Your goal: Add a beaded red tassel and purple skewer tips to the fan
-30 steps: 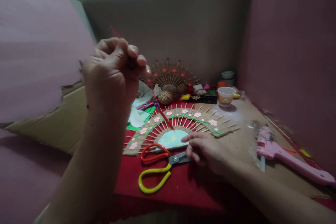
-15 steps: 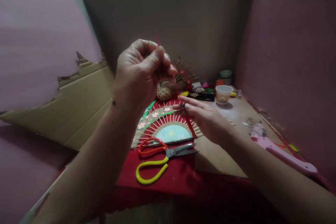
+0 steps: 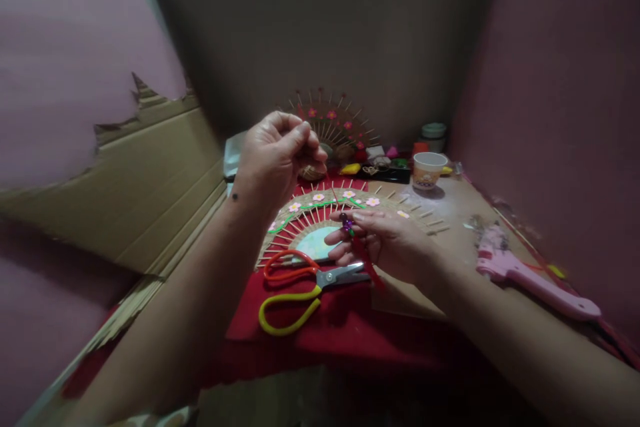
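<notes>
My left hand point(image 3: 287, 147) is raised in a pinch on a thin red thread point(image 3: 334, 195), which slants down toward my right hand. My right hand point(image 3: 385, 233) is turned partly palm up, its fingers bent around a red tassel point(image 3: 369, 265) with dark and purple beads point(image 3: 347, 223) at its top. Beneath both hands lies a half-round fan of thin sticks point(image 3: 330, 199) with pink flowers, a green line and a pale blue centre; my hands cover part of it. Scissors point(image 3: 327, 278) with one red and one yellow handle lie in front of the fan, blades partly apart.
A paper cup point(image 3: 429, 171) and a lidded jar point(image 3: 433, 137) stand at the back right. A pink glue gun point(image 3: 537, 287) lies on the right. Another fan point(image 3: 345, 117) leans at the back wall. Torn cardboard point(image 3: 150, 193) stands on the left. Red cloth point(image 3: 320, 327) covers the near table.
My left hand has come down a little. My right hand has rolled from palm down to palm partly up, its fingers curling around the beaded tassel.
</notes>
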`<act>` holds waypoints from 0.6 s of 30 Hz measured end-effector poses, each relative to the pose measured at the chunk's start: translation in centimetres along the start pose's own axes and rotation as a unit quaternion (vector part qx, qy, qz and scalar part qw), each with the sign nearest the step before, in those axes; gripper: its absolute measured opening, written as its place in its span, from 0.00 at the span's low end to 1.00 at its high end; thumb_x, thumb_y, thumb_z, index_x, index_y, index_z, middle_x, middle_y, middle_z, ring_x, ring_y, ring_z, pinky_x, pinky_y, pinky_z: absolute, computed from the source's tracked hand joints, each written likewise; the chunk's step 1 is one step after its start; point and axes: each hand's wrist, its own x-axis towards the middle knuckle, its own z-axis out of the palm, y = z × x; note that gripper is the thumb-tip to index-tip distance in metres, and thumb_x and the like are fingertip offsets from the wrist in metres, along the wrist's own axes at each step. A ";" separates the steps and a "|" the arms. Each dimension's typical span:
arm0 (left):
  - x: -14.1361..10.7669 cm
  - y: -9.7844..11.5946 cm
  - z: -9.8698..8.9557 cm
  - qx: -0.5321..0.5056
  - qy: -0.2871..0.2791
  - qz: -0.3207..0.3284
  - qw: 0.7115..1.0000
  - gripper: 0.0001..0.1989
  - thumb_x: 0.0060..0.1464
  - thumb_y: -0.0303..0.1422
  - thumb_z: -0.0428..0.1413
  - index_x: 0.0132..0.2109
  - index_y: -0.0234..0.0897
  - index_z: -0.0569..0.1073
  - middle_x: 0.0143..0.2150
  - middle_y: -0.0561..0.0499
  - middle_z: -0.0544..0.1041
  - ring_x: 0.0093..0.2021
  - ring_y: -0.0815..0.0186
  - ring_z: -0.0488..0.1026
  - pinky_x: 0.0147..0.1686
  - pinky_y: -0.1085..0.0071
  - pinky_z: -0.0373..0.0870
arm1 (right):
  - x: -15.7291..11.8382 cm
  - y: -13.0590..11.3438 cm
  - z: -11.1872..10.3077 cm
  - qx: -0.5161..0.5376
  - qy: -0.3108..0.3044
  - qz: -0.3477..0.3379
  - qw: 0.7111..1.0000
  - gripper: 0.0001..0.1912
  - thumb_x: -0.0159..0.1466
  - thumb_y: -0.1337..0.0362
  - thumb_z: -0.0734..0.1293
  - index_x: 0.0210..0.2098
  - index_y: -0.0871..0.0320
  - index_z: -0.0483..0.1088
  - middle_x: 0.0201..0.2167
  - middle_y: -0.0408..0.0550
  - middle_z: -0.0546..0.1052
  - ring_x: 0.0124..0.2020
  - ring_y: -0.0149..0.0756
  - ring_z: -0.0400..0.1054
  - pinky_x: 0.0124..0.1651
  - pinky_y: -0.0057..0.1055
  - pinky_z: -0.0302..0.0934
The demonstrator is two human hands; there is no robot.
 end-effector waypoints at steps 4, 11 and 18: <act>-1.2 0.8 0.1 -0.025 -0.040 -0.037 0.998 0.07 0.52 0.22 0.52 0.30 0.37 0.63 0.24 0.55 0.69 0.21 0.71 0.71 0.20 0.74 0.69 | 0.0 0.1 -0.4 -0.084 0.038 -0.010 0.996 0.12 0.57 0.62 0.68 0.38 0.63 0.74 0.34 0.54 0.78 0.35 0.36 0.73 0.40 0.34 0.65; -3.1 2.2 1.4 -0.019 -0.115 -0.055 0.992 0.06 0.54 0.26 0.54 0.31 0.36 0.63 0.24 0.55 0.69 0.22 0.71 0.71 0.21 0.74 0.71 | -0.3 -0.5 0.8 -0.183 0.034 -0.152 0.971 0.13 0.56 0.64 0.70 0.41 0.57 0.74 0.41 0.48 0.78 0.45 0.35 0.69 0.50 0.34 0.58; -2.8 1.5 1.4 -0.072 -0.089 -0.066 0.991 0.06 0.54 0.23 0.51 0.31 0.35 0.64 0.25 0.54 0.70 0.23 0.71 0.71 0.20 0.74 0.70 | -0.6 -1.6 2.7 -0.114 0.059 -0.184 0.975 0.05 0.59 0.65 0.68 0.34 0.59 0.73 0.19 0.41 0.73 0.23 0.26 0.67 0.34 0.28 0.61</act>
